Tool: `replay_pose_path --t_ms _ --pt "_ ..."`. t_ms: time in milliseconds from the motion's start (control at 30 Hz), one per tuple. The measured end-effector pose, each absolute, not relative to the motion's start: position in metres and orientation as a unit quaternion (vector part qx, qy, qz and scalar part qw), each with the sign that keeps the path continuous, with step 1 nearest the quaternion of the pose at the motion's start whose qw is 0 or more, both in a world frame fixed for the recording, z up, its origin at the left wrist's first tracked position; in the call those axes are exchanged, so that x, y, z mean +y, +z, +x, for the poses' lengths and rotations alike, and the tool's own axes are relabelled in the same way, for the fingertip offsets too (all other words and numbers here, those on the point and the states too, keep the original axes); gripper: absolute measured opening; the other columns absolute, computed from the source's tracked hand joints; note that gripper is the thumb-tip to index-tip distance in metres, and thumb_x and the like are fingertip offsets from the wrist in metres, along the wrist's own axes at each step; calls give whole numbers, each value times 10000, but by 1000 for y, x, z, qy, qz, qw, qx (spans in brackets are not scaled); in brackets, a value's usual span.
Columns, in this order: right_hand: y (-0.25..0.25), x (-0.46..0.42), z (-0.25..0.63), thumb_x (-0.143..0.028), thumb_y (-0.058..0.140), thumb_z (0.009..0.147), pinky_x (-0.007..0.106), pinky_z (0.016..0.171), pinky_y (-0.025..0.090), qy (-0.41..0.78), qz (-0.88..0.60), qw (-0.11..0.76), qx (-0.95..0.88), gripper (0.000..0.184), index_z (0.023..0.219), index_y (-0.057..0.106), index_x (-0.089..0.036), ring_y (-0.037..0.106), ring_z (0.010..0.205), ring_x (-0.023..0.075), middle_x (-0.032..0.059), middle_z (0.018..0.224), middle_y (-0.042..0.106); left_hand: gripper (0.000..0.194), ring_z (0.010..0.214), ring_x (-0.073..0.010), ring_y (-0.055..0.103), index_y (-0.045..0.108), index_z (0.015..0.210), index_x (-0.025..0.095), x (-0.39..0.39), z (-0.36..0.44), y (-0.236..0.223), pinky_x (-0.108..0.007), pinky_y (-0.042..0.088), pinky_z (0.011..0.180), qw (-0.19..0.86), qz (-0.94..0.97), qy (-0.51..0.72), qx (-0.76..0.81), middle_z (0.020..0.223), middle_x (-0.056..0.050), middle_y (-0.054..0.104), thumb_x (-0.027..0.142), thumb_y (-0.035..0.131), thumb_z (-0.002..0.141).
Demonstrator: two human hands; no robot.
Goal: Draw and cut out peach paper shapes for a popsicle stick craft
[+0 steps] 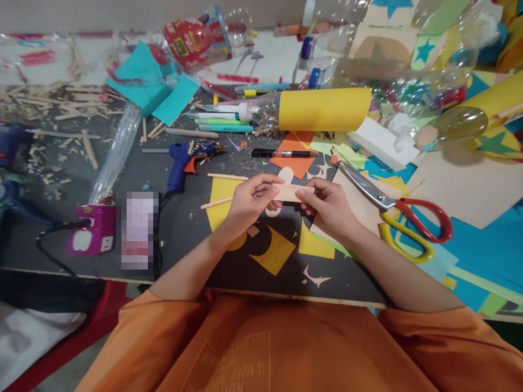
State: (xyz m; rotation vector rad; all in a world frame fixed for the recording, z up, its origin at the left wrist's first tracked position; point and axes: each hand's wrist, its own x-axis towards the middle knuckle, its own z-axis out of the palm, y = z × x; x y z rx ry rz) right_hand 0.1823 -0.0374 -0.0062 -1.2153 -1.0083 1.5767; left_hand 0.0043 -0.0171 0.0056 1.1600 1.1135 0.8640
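A small strip of pale peach paper (291, 193) is held level between my two hands above the dark tabletop. My left hand (256, 195) pinches its left end, thumb on top. The right end is pinched by my right hand (326, 199), again with the thumb over it. Behind the strip, a pale rounded paper cutout (286, 175) shows partly, the rest covered by the strip and fingers. Two thin wooden sticks (216, 203) and yellow paper (219, 188) lie by my left hand. Beyond my hands rests a black pen (281, 154) on orange paper (292, 163).
Large scissors (384, 201) with red and yellow handles lie to the right on paper sheets. A blue glue gun (180, 163) is at the left, near a purple power adapter (92, 230). A bottle wrapped in yellow paper (324, 110), markers (223, 122) and broken sticks (77, 100) fill the back.
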Motion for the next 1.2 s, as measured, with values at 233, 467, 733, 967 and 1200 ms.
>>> replay_pose_path --t_ms 233,467,733,967,1200 --pt "-10 -36 185 -476 806 693 181 407 337 645 -482 458 -378 392 642 541 -191 461 400 50 -69 491 548 313 564 -98 647 577 1015 212 -15 1 -1 -207 533 575 583 508 419 475 681 48 651 314 725 760" --pt "-13 -34 187 -470 812 690 182 396 334 646 -480 468 -365 396 642 528 -199 451 389 50 -75 490 548 63 824 -145 656 684 786 207 -13 0 -1 -246 520 705 467 632 422 452 854 -22 694 246 649 822" --pt "-12 -34 188 -468 813 689 191 402 347 647 -477 460 -378 389 633 538 -198 458 389 53 -72 493 553 74 827 -147 665 727 826 205 -14 0 3 -245 535 720 486 611 410 472 905 -38 720 213 658 799" --pt "-13 -35 188 -441 811 703 187 410 347 653 -472 463 -368 366 636 548 -196 464 395 51 -67 500 568 151 883 -148 668 754 913 216 -13 -2 2 -245 538 756 472 629 418 455 982 -47 725 188 637 821" --pt "-11 -36 188 -488 780 715 207 418 351 650 -481 447 -383 374 643 545 -207 464 412 68 -62 512 555 188 958 -167 655 759 959 227 -11 -5 4 -264 532 793 467 651 394 450 1032 -56 713 194 626 829"
